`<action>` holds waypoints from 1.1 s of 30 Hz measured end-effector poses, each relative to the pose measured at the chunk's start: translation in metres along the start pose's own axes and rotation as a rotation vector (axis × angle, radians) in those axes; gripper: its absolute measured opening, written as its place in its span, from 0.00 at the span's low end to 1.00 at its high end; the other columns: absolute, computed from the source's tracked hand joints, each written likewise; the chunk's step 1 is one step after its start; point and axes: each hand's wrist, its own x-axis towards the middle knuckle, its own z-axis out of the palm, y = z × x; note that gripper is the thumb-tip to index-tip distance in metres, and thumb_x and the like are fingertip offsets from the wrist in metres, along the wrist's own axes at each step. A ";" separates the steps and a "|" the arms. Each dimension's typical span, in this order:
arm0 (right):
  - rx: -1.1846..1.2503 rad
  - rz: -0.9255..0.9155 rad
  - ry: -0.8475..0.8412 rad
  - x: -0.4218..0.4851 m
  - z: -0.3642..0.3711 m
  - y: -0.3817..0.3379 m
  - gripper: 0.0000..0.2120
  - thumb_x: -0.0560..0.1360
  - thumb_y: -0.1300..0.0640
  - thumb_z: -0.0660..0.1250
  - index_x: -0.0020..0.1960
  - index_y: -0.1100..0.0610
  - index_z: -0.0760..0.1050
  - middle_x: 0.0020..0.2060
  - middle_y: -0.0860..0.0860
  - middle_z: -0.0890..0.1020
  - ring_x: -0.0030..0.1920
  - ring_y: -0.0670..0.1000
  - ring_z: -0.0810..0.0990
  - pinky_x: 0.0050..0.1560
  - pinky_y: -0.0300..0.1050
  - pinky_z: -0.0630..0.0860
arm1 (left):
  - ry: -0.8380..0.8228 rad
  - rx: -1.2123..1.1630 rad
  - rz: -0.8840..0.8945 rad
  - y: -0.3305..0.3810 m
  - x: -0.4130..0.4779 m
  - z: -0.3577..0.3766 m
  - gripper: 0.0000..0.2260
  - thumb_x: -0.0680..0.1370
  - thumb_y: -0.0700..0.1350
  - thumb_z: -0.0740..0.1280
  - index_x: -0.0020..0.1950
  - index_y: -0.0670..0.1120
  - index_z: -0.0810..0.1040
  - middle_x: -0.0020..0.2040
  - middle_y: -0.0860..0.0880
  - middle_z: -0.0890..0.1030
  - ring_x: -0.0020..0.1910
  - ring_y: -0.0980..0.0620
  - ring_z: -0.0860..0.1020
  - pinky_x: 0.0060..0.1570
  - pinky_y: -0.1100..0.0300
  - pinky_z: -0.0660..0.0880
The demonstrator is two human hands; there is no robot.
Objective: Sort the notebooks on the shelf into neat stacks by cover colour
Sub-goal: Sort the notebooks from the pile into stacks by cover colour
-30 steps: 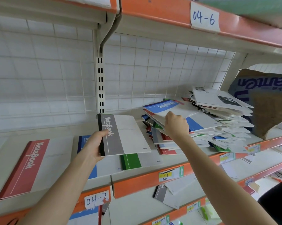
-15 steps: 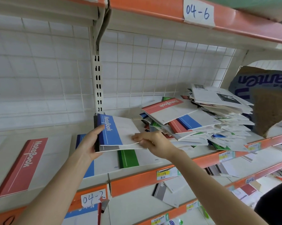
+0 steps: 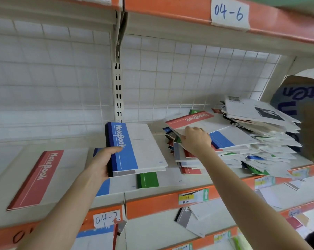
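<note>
- Left hand (image 3: 101, 164): fingers curled round the spine edge of a white notebook with a blue cover band (image 3: 132, 147), thumb lying on the band. A grey-banded notebook (image 3: 125, 172) sits directly beneath it in the same grip. Both are held above the orange-fronted shelf (image 3: 158, 202), tilted slightly.
- Right hand (image 3: 195, 139): fingers curled over the near edge of the topmost red-banded notebook (image 3: 190, 117), gripping it where it rests on the loose pile of mixed notebooks (image 3: 257, 141) at the shelf's right.
- Lying flat on the shelf: a lone red-banded notebook (image 3: 35, 177) at the left, a shelved blue-banded notebook (image 3: 103, 188) partly under the held pair, and a green-banded notebook (image 3: 148, 179) just beside it.
- Surroundings: a white wire-grid back panel (image 3: 170, 78), paper labels "04-6" (image 3: 229, 12) and "04-2" (image 3: 107, 218), and a brown cardboard box (image 3: 309, 127) at the far right.
</note>
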 end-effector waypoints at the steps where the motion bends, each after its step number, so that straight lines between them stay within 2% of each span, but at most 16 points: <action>1: 0.004 -0.015 0.013 -0.001 -0.002 0.000 0.16 0.79 0.52 0.58 0.64 0.59 0.68 0.55 0.57 0.77 0.54 0.57 0.75 0.53 0.49 0.75 | 0.007 -0.002 0.000 0.000 0.000 0.001 0.12 0.76 0.41 0.66 0.58 0.43 0.74 0.42 0.44 0.80 0.38 0.47 0.78 0.33 0.55 0.72; 3: -0.031 -0.050 0.034 -0.004 -0.009 0.000 0.15 0.79 0.54 0.60 0.63 0.59 0.68 0.54 0.57 0.78 0.50 0.54 0.76 0.43 0.44 0.72 | 0.012 0.003 0.000 -0.001 0.000 0.003 0.10 0.75 0.41 0.65 0.57 0.43 0.74 0.41 0.45 0.80 0.37 0.47 0.78 0.33 0.55 0.72; 5: -0.042 -0.088 0.064 -0.008 -0.014 0.001 0.14 0.78 0.56 0.61 0.62 0.60 0.68 0.54 0.56 0.78 0.47 0.53 0.76 0.41 0.43 0.69 | 0.007 -0.001 0.002 -0.001 -0.002 0.008 0.06 0.75 0.41 0.65 0.52 0.43 0.75 0.39 0.45 0.79 0.36 0.47 0.77 0.32 0.55 0.71; 7: 0.049 -0.169 0.101 -0.013 -0.013 0.002 0.12 0.79 0.58 0.59 0.61 0.59 0.70 0.52 0.57 0.79 0.44 0.53 0.75 0.41 0.42 0.71 | -0.012 -0.039 0.014 -0.001 -0.003 0.013 0.02 0.77 0.41 0.64 0.49 0.44 0.75 0.38 0.46 0.79 0.36 0.47 0.77 0.33 0.55 0.71; 10: 0.361 -0.379 0.084 -0.025 -0.007 0.005 0.12 0.80 0.63 0.57 0.59 0.61 0.75 0.53 0.57 0.81 0.50 0.55 0.80 0.46 0.39 0.72 | -0.040 -0.133 0.029 0.001 -0.004 0.021 0.05 0.80 0.44 0.62 0.53 0.45 0.74 0.41 0.46 0.79 0.38 0.47 0.78 0.34 0.52 0.72; 14: 0.564 -0.701 -0.095 -0.045 -0.003 -0.001 0.12 0.77 0.67 0.60 0.58 0.65 0.77 0.57 0.57 0.80 0.59 0.52 0.77 0.61 0.35 0.69 | -0.083 -0.174 0.015 0.002 -0.003 0.026 0.09 0.80 0.50 0.60 0.48 0.46 0.75 0.39 0.47 0.79 0.30 0.49 0.80 0.27 0.56 0.76; 17: 0.597 -0.768 -0.193 -0.053 -0.007 -0.005 0.10 0.76 0.67 0.62 0.55 0.66 0.79 0.57 0.57 0.80 0.58 0.45 0.75 0.59 0.24 0.65 | -0.097 -0.110 -0.003 0.000 -0.002 0.025 0.12 0.78 0.46 0.65 0.59 0.43 0.74 0.41 0.44 0.79 0.36 0.48 0.79 0.35 0.53 0.74; 19: 0.587 -0.721 -0.213 -0.055 -0.014 -0.001 0.09 0.75 0.66 0.65 0.53 0.65 0.79 0.58 0.55 0.80 0.59 0.41 0.72 0.59 0.25 0.64 | -0.094 -0.041 -0.011 -0.001 -0.002 0.026 0.12 0.78 0.42 0.64 0.61 0.42 0.72 0.41 0.44 0.78 0.37 0.48 0.77 0.34 0.55 0.72; 21: 0.557 -0.588 -0.071 -0.052 -0.021 0.008 0.10 0.75 0.63 0.65 0.54 0.62 0.79 0.59 0.53 0.79 0.60 0.44 0.74 0.58 0.33 0.67 | -0.103 -0.005 -0.028 -0.002 -0.003 0.028 0.11 0.78 0.41 0.63 0.60 0.43 0.71 0.40 0.44 0.78 0.37 0.48 0.76 0.33 0.55 0.70; 23: 0.416 -0.333 0.131 -0.041 -0.027 0.024 0.12 0.77 0.59 0.62 0.58 0.59 0.77 0.59 0.54 0.78 0.58 0.51 0.76 0.55 0.39 0.71 | -0.112 0.013 -0.032 -0.001 -0.004 0.031 0.10 0.78 0.39 0.62 0.59 0.43 0.71 0.40 0.44 0.77 0.36 0.48 0.75 0.33 0.55 0.69; 24: 0.321 -0.170 0.170 -0.034 -0.029 0.034 0.13 0.77 0.57 0.61 0.60 0.59 0.76 0.59 0.54 0.77 0.59 0.53 0.74 0.56 0.44 0.71 | -0.116 0.015 -0.026 -0.002 -0.003 0.031 0.10 0.78 0.39 0.62 0.60 0.43 0.71 0.40 0.44 0.77 0.37 0.47 0.75 0.33 0.54 0.69; 26: 0.155 0.118 0.066 -0.025 -0.025 0.054 0.18 0.78 0.50 0.58 0.64 0.57 0.71 0.61 0.56 0.73 0.62 0.57 0.69 0.61 0.52 0.68 | -0.126 0.019 -0.012 -0.002 -0.002 0.033 0.13 0.78 0.38 0.62 0.62 0.43 0.70 0.40 0.44 0.77 0.37 0.47 0.75 0.34 0.54 0.70; 27: 0.103 0.190 -0.015 -0.023 -0.021 0.061 0.21 0.78 0.46 0.57 0.66 0.56 0.68 0.61 0.57 0.72 0.63 0.58 0.68 0.62 0.54 0.67 | -0.133 0.019 -0.010 -0.002 -0.002 0.033 0.14 0.78 0.38 0.62 0.64 0.42 0.71 0.40 0.43 0.77 0.37 0.47 0.75 0.34 0.54 0.70; 29: 0.082 0.222 -0.059 -0.022 -0.013 0.071 0.22 0.77 0.43 0.57 0.66 0.55 0.68 0.59 0.56 0.74 0.60 0.59 0.70 0.60 0.52 0.68 | -0.149 0.026 -0.014 -0.003 0.000 0.034 0.15 0.78 0.38 0.62 0.64 0.41 0.71 0.41 0.43 0.77 0.37 0.47 0.76 0.34 0.53 0.71; 31: 0.097 0.199 0.003 -0.022 -0.010 0.075 0.19 0.78 0.47 0.57 0.63 0.56 0.69 0.56 0.56 0.76 0.54 0.57 0.73 0.51 0.48 0.71 | -0.160 0.025 -0.015 -0.003 0.001 0.035 0.14 0.78 0.39 0.63 0.63 0.41 0.71 0.41 0.43 0.78 0.38 0.46 0.76 0.34 0.54 0.71; 33: 0.049 0.189 0.039 -0.024 -0.011 0.072 0.15 0.79 0.50 0.55 0.60 0.58 0.70 0.53 0.57 0.77 0.47 0.57 0.73 0.43 0.45 0.68 | -0.165 0.015 -0.012 -0.004 0.003 0.037 0.12 0.77 0.39 0.63 0.61 0.42 0.71 0.41 0.43 0.78 0.38 0.46 0.77 0.35 0.55 0.71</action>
